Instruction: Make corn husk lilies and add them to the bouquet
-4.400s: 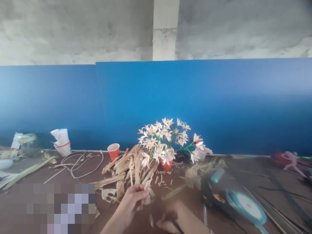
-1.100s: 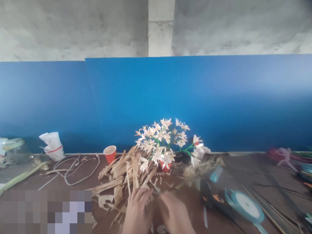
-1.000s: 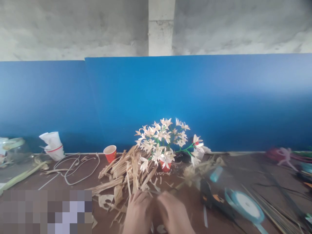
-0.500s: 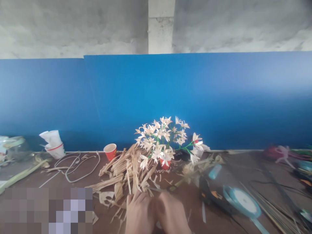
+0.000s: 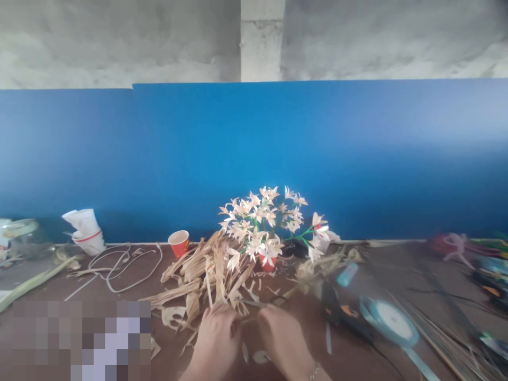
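My left hand (image 5: 217,334) is low in the middle of the head view, its fingers curled closed. To its right is my right hand (image 5: 282,334), fingers also bent inward, with a bracelet at the wrist. A thin brownish strip (image 5: 250,319) seems to run between the two sets of fingers; it is blurred and its kind is unclear. Just beyond the left hand lies a heap of dried husks (image 5: 214,264). Behind the hands, cream-white flowers made of petal pieces (image 5: 260,214) on green stems stand in a red cup (image 5: 268,263). Small cut scraps (image 5: 261,356) lie between the wrists.
To the right are a spool of light-blue ribbon (image 5: 397,321), a black tool with an orange trigger (image 5: 347,312), and long thin sticks (image 5: 431,338). A red paper cup (image 5: 179,245), a white cable (image 5: 135,286) and white cups (image 5: 88,233) stand left. A blue partition (image 5: 254,143) closes the back.
My hands have moved apart, the left one slightly leftward, opening a gap that shows the thin strip and scraps. The whole view has shifted slightly.
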The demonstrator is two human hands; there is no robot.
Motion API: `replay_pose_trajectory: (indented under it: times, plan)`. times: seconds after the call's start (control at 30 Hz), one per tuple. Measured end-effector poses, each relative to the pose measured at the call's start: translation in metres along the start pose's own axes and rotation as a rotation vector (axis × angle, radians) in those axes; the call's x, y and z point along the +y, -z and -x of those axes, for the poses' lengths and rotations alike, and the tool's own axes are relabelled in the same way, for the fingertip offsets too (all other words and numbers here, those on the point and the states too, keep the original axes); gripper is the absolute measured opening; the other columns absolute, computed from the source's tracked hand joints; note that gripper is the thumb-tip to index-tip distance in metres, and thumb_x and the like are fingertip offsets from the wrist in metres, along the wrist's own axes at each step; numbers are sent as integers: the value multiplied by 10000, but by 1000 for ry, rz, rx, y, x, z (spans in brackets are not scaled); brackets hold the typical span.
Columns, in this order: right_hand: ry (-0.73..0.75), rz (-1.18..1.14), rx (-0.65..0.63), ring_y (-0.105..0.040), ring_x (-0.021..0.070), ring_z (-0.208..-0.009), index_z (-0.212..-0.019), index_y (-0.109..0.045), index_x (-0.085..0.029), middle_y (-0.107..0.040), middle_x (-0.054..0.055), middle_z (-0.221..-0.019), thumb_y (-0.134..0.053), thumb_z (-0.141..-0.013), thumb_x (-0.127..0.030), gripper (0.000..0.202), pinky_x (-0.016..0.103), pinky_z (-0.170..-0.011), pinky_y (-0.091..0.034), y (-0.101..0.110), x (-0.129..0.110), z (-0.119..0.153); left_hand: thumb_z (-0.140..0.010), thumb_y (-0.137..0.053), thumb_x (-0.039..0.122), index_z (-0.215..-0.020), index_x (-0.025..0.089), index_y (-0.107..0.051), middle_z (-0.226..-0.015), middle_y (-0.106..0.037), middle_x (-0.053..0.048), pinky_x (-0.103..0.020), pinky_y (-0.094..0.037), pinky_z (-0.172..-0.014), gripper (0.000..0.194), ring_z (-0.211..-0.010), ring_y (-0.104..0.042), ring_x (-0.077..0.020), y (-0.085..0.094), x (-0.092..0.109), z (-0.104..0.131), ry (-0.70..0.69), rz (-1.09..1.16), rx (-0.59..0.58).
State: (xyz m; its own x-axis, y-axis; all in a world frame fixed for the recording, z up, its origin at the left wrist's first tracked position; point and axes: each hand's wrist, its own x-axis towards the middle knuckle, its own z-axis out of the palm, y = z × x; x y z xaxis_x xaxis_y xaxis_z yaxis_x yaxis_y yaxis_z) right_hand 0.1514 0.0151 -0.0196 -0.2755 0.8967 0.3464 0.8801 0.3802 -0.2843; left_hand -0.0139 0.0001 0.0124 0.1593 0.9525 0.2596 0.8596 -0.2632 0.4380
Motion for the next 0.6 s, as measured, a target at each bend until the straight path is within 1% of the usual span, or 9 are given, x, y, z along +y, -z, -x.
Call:
replay_pose_trajectory:
  times: [0.07, 0.17, 0.27, 0.37, 0.43, 0.5, 0.6]
  plan:
    - [22, -3, -48, -595, 123, -653, -660, -582, -215, -621, -15, -701, -440, -784, -84, 229, 210, -557, -324, 0, 0, 1, -644, -495, 43, -645, 226, -643, -692, -654, -23, -305, -372, -665, 236, -739, -575, -208, 4, 0, 0, -82, 25, -66]
    - [-10, 27, -106, -607, 128, -679, -667, -600, -217, -632, -11, -717, -449, -768, -57, 242, 211, -558, -324, 1, -1, 1, -613, -508, 37, -682, 239, -642, -727, -649, -28, -305, -390, -664, 252, -748, -566, -210, 8, 1, 2, -181, 47, -119]
    - [-33, 56, -136, -606, 136, -650, -656, -598, -213, -628, -3, -696, -422, -791, -61, 269, 218, -548, -329, 3, -2, 0, -600, -515, 20, -677, 226, -633, -764, -638, -36, -320, -405, -702, 250, -792, -559, -219, 6, -1, 5, -203, 37, -168]
    - [-34, 6, -118, -613, 155, -697, -719, -609, -218, -632, 10, -736, -392, -821, -84, 275, 223, -585, -360, 7, -3, 0, -633, -516, 16, -665, 210, -605, -810, -622, -38, -340, -408, -759, 216, -840, -548, -216, 0, -7, 8, -199, 42, -199]
    - [-49, -62, -99, -613, 166, -743, -786, -619, -218, -633, 20, -774, -386, -821, -86, 271, 228, -625, -380, 10, -4, -1, -661, -520, 25, -693, 202, -590, -855, -614, -46, -345, -410, -786, 192, -870, -542, -213, -4, -11, 8, -200, 70, -173]
    - [-58, -163, -78, -604, 165, -763, -835, -620, -215, -623, 25, -797, -384, -806, -76, 276, 228, -656, -394, 14, -6, -1, -687, -510, 29, -733, 200, -583, -888, -606, -53, -340, -417, -793, 191, -890, -538, -210, -7, -13, 7, -203, 109, -116]
    - [-10, -373, -66, -581, 165, -804, -861, -610, -204, -603, 30, -839, -425, -774, -94, 232, 229, -698, -410, 17, -8, -2, -735, -468, 35, -739, 200, -563, -866, -597, -48, -337, -428, -779, 190, -871, -538, -204, -7, -13, 3, -178, 152, -39]
